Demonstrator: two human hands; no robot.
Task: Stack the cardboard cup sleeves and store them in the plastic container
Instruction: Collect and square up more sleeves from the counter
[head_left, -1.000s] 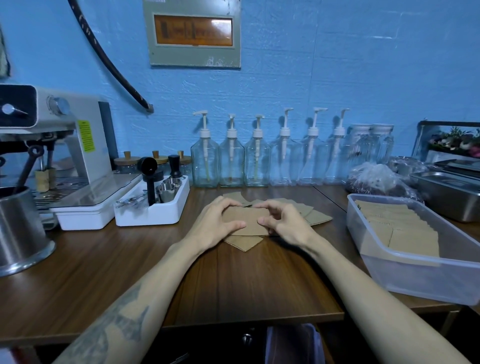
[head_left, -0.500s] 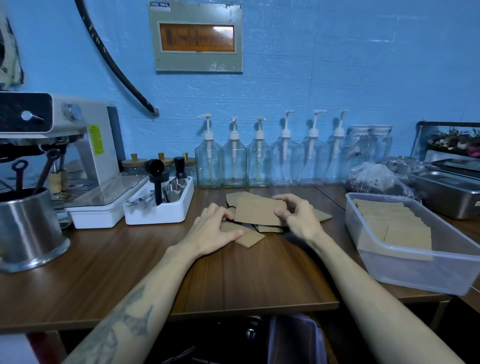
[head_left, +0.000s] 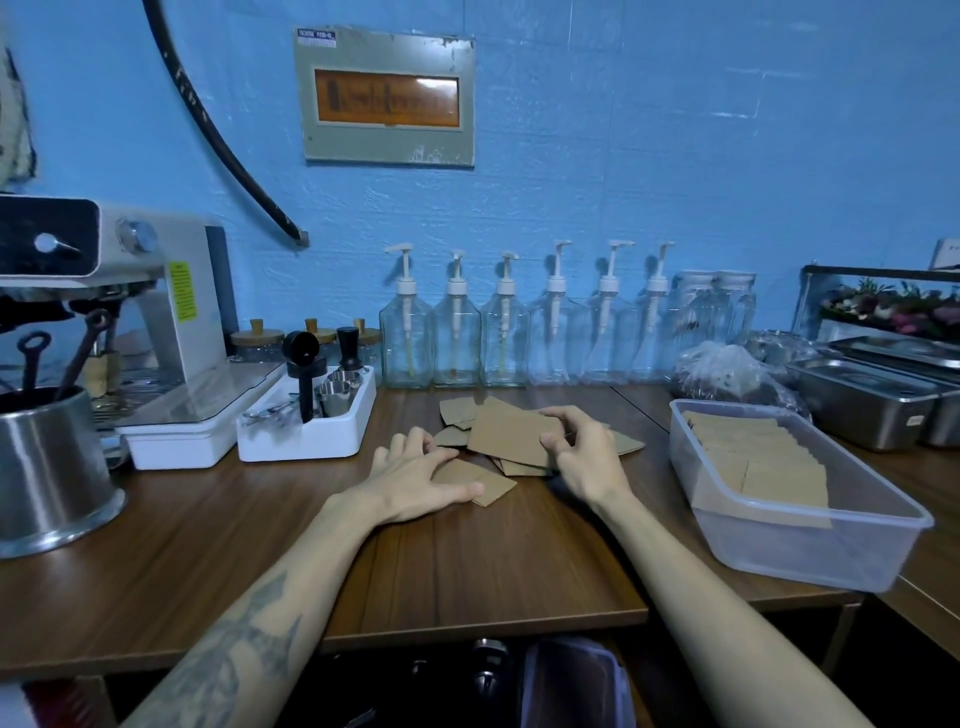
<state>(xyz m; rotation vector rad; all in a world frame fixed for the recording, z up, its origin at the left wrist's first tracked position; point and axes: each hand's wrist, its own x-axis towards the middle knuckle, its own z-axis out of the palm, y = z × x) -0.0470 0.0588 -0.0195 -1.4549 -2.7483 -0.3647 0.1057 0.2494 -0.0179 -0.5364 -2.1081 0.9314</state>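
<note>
A flat cardboard sleeve (head_left: 514, 434) is pinched at its right edge by the right hand (head_left: 584, 457), fingers curled above and thumb below, and is held tilted just above a loose scatter of other sleeves (head_left: 457, 415) on the desk (head_left: 493, 561). The left hand (head_left: 415, 475) is laid flat with fingers spread and straight, pressing on another sleeve (head_left: 491, 486) whose corner shows beyond the thumb. The two hands are set near each other but apart, with the loose pile between and beyond them. Well to the right of the right hand, a clear plastic container (head_left: 810, 545) is seen near the desk's front edge, a row of stacked sleeves (head_left: 753, 457) already lying inside it. A strip of bare wood is left between the right hand and the container's near wall. To the left of the left hand, a white tray (head_left: 306, 441) of tools is placed, with a coffee machine (head_left: 156, 322) and a steel pot (head_left: 47, 467) farther left. Beyond both hands, pump bottles (head_left: 506, 332) are lined along the blue wall. Open wood is shown between the forearms down to the desk's front edge.
</note>
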